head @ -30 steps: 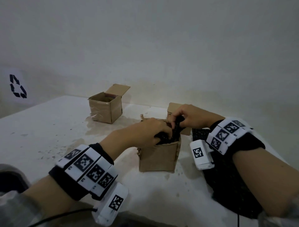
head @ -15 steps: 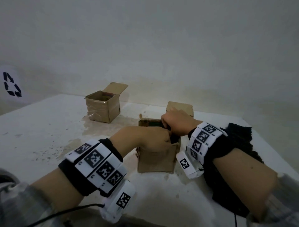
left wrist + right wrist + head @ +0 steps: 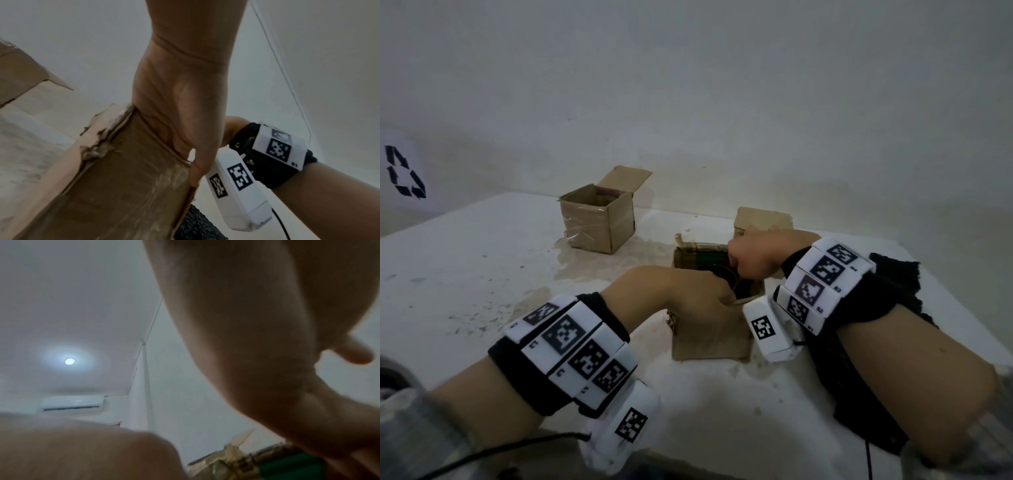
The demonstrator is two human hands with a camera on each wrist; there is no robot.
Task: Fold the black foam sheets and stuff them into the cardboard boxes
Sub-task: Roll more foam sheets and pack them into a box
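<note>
A small open cardboard box [image 3: 709,337] stands in the middle of the white table [image 3: 465,274]. Both hands reach into its top. My left hand [image 3: 698,294] curls over the near rim; in the left wrist view its thumb [image 3: 198,168] lies outside the box wall [image 3: 123,186] and its fingers are hidden inside. My right hand [image 3: 750,263] is bunched, with its fingers down in the box on a dark wad of black foam [image 3: 746,287], little of which shows. The right wrist view is blurred, showing the hand [image 3: 257,353] over the box rim [image 3: 236,457].
A second open box [image 3: 595,226] with its flap up stands at the back left. A pile of black foam sheets [image 3: 893,284] lies on the table's right side under my right forearm. The wall runs close behind, with a recycling sign [image 3: 404,171] at far left.
The black foam that stood above the box rim between both hands has been pushed down inside. Both hands have sunk lower into the box.
</note>
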